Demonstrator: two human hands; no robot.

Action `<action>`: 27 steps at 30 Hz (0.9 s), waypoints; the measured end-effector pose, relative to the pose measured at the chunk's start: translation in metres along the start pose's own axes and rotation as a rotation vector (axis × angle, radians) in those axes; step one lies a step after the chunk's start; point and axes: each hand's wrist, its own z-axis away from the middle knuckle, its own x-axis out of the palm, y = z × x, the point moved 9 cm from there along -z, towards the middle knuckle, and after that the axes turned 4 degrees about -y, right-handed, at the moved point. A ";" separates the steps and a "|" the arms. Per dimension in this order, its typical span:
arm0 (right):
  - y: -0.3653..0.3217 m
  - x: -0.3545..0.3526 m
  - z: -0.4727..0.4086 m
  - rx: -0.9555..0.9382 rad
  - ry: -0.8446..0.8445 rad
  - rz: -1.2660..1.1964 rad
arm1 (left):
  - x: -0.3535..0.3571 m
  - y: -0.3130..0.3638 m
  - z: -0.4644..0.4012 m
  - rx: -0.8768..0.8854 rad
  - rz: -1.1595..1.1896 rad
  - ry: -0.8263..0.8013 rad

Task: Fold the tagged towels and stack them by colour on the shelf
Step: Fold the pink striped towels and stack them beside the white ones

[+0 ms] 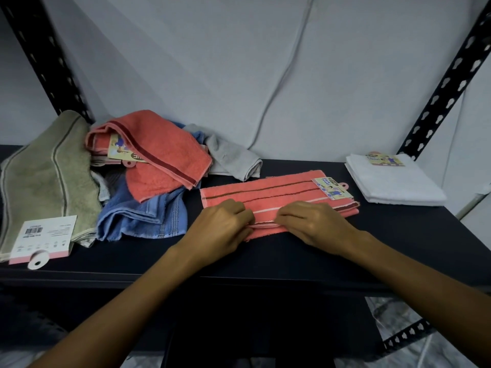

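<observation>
Pinching coral towel's (276, 197) near fold, left hand (223, 224) and right hand (313, 221); uneven pull risks skewed edges.

tags (332, 187) carry print too small to read.

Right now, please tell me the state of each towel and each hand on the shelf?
Striped coral towel: partly folded, flat, tag showing.
Left hand: pinches its near edge.
Right hand: pinches the same edge.
White towel: folded, lying apart.
Second coral towel: loosely folded atop the heap.
Blue towel: crumpled.
Grey towel: crumpled.
Olive towel: unfolded, tagged.
</observation>
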 end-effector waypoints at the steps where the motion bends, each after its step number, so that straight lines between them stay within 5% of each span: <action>1: -0.002 -0.001 0.003 -0.012 0.037 0.019 | -0.001 0.001 0.002 0.015 -0.011 0.010; 6: -0.012 -0.012 0.005 -0.106 0.136 0.085 | 0.006 -0.004 0.017 -0.020 0.001 -0.036; 11: -0.012 -0.006 -0.004 -0.119 0.020 0.000 | 0.004 -0.008 0.024 -0.112 0.005 -0.026; 20: -0.031 0.004 -0.014 -0.101 0.041 -0.052 | -0.004 0.004 0.028 -0.047 -0.056 0.062; 27: -0.034 0.001 -0.010 -0.164 0.063 -0.062 | -0.001 0.004 0.033 0.066 0.026 -0.082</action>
